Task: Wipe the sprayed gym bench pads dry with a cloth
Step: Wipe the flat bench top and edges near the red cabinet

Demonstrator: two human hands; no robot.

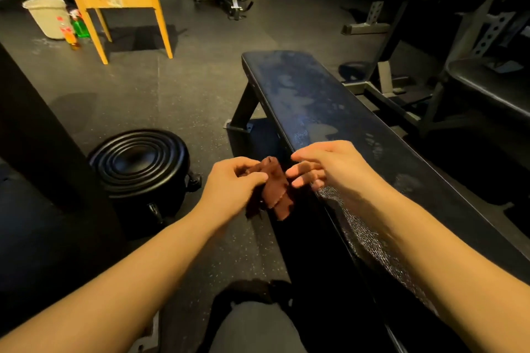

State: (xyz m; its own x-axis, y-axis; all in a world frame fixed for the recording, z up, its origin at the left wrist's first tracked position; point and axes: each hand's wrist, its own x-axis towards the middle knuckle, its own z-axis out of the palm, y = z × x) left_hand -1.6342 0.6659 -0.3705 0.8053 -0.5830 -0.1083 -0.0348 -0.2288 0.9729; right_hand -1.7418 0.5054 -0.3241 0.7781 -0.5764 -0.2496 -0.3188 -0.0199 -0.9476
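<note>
Left hand (232, 183) pinches bunched reddish-brown cloth (275, 186), right hand (329, 163) loosely spread beside it; probably best flattened before wiping wet black padded surface (315, 100).

No writing is showing legibly.
Any print on the bottles (80, 28) beside the wooden chair (120, 3) is showing too small and blurred to read.

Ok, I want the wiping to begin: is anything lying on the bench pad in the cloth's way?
Nothing visible. The left hand grips the cloth just beside the bench pad, the right hand reaches toward it over the pad's edge, and the pad top shows only spray wetness.
</note>
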